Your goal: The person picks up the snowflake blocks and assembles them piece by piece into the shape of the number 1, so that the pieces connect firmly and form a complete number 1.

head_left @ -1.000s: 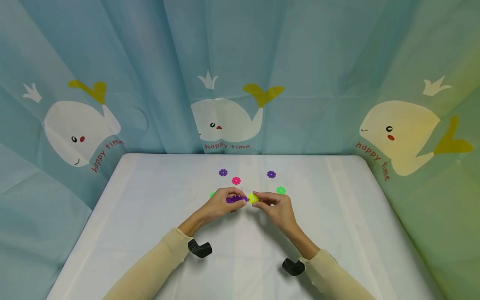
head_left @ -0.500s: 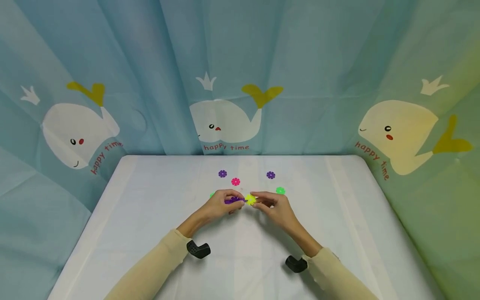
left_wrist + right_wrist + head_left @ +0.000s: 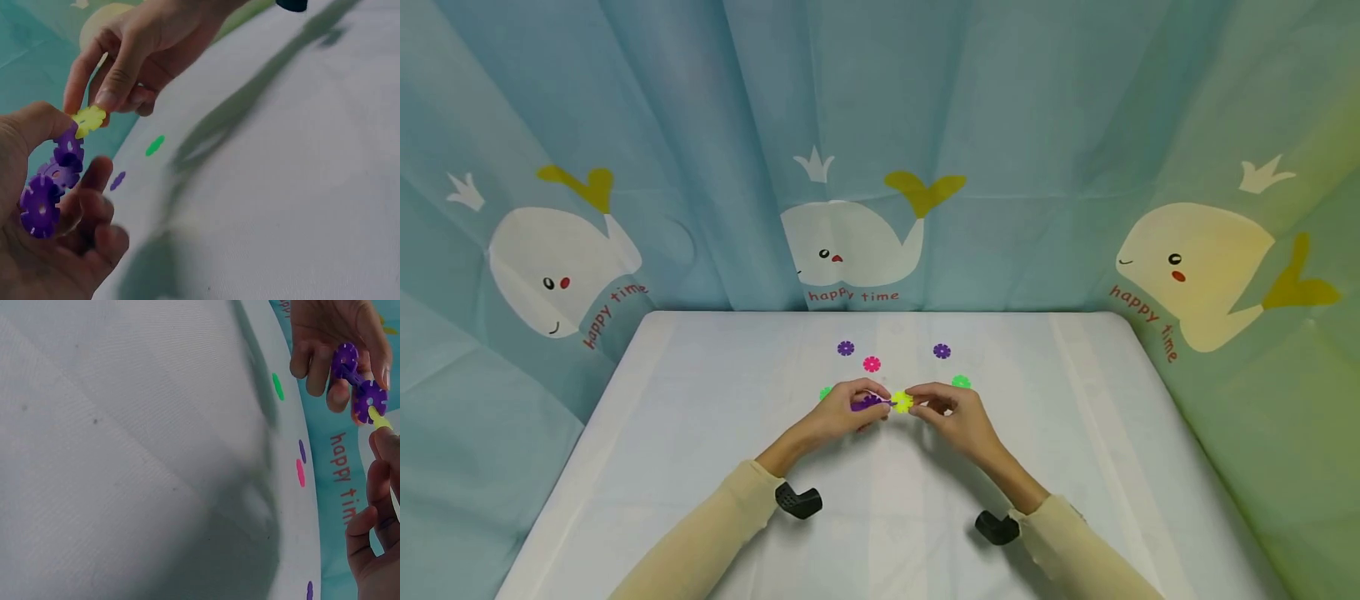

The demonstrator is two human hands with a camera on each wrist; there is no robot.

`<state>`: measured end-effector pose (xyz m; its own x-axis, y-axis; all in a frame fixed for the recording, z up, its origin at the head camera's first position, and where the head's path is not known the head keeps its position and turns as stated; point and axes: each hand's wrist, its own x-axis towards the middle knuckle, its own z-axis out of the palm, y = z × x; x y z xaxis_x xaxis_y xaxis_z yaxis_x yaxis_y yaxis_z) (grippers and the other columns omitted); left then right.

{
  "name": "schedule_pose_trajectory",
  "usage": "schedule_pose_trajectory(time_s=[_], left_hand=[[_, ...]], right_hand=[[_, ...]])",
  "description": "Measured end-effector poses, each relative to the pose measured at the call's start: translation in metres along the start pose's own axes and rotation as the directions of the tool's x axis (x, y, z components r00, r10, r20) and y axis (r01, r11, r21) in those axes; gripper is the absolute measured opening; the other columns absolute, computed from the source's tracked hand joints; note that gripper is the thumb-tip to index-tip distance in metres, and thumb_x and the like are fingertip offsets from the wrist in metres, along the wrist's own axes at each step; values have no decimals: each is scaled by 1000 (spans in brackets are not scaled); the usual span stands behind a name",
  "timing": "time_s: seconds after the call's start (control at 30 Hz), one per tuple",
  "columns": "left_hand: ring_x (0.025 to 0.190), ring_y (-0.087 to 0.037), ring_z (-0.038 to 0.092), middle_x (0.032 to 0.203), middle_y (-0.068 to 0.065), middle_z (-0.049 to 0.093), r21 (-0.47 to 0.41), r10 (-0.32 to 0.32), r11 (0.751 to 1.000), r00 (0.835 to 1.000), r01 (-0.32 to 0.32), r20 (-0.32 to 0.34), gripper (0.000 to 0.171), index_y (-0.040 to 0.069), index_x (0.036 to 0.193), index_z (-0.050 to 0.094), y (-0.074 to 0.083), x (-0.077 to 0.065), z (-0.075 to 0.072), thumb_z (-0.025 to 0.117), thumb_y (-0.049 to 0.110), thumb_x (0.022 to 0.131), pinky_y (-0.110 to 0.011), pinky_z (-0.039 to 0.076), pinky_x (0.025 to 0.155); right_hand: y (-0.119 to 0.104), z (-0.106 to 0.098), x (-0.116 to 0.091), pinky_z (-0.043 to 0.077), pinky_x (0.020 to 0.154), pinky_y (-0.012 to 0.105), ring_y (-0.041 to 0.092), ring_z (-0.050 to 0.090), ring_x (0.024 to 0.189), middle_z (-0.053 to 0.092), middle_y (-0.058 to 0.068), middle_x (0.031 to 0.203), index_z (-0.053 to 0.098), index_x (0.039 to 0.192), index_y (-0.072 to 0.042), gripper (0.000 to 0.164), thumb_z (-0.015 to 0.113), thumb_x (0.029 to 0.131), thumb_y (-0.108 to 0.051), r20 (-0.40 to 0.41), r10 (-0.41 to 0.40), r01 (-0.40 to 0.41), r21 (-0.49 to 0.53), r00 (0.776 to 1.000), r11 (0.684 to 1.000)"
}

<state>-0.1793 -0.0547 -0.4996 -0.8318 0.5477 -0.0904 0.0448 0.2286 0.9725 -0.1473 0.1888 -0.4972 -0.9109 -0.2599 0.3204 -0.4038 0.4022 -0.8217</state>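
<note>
Above the table my left hand (image 3: 844, 408) holds a short chain of purple snowflake discs (image 3: 41, 206), gripped at its end disc between thumb and fingers. My right hand (image 3: 957, 417) pinches a yellow snowflake disc (image 3: 902, 402) by its edge. In the left wrist view, the yellow disc's rim meets the end purple disc at an angle. How deep its slot sits cannot be seen. From the right wrist view, the purple discs (image 3: 371, 401) stand crosswise to one another, with the yellow disc (image 3: 379, 419) at the near end.
On the white table (image 3: 700, 500) lie loose discs: two purple ones (image 3: 846, 348) (image 3: 942, 351), a pink disc (image 3: 872, 364) and a green disc (image 3: 961, 382). Another green disc (image 3: 825, 392) is partly behind my left hand. A whale-print curtain (image 3: 1037, 125) surrounds the table.
The yellow disc has shifted slightly left toward the purple chain, and the chain has turned a little in my left hand. Both hands keep their hold; the loose discs stay put.
</note>
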Motion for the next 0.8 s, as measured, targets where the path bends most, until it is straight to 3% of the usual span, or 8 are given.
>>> schedule_pose_trajectory(time_s=[0.1, 0.27, 0.4, 0.53, 0.67, 0.8], left_hand=[[83, -11, 62, 106, -5, 71, 100, 82, 992, 996, -78, -33, 33, 7, 128, 63, -2, 0, 2, 70, 22, 99, -27, 51, 74], [78, -10, 61, 99, 0, 71, 291, 240, 933, 969, -212, -64, 30, 8, 128, 66, -6, 2, 6, 69, 17, 99, -27, 51, 70], [83, -8, 64, 99, 1, 72, 350, 323, 893, 944, -282, -62, 28, 10, 123, 69, -9, 2, 8, 72, 13, 96, -26, 54, 76], [89, -10, 67, 100, -1, 73, 379, 356, 871, 933, -313, -47, 31, 11, 120, 70, -11, 1, 10, 79, 12, 90, -27, 55, 80], [91, -13, 68, 100, -2, 74, 405, 348, 865, 936, -297, -57, 31, 9, 114, 73, -12, 0, 10, 84, 12, 85, -27, 55, 79], [89, -13, 68, 100, -3, 74, 413, 342, 865, 937, -285, -70, 32, 8, 112, 74, -13, -1, 10, 86, 12, 83, -26, 56, 78]], right_hand=[[2, 1, -1, 54, 66, 25, 12, 66, 72, 77, 1, 92, 78, 112, -11, 24, 81, 88, -8, -4, 17, -17, 7, 1000, 1000], [6, 2, -3, 55, 68, 26, 17, 70, 75, 77, 5, 93, 78, 112, -7, 24, 80, 88, -9, 2, 54, -54, 40, 999, 998], [7, 4, -5, 57, 71, 26, 16, 71, 77, 78, 5, 93, 78, 111, -6, 22, 80, 89, -9, 15, 91, -92, 63, 996, 994], [7, 7, -6, 58, 72, 27, 15, 72, 78, 78, 6, 93, 78, 108, -5, 20, 80, 89, -7, 29, 110, -112, 83, 993, 990], [2, 13, -7, 57, 71, 26, 14, 72, 79, 78, 7, 93, 78, 106, -3, 18, 80, 88, -6, 39, 111, -114, 92, 993, 989], [-14, 14, -7, 56, 69, 25, 26, 73, 78, 77, 15, 92, 76, 104, 3, 17, 78, 88, 0, 49, 131, -135, 90, 990, 987]])
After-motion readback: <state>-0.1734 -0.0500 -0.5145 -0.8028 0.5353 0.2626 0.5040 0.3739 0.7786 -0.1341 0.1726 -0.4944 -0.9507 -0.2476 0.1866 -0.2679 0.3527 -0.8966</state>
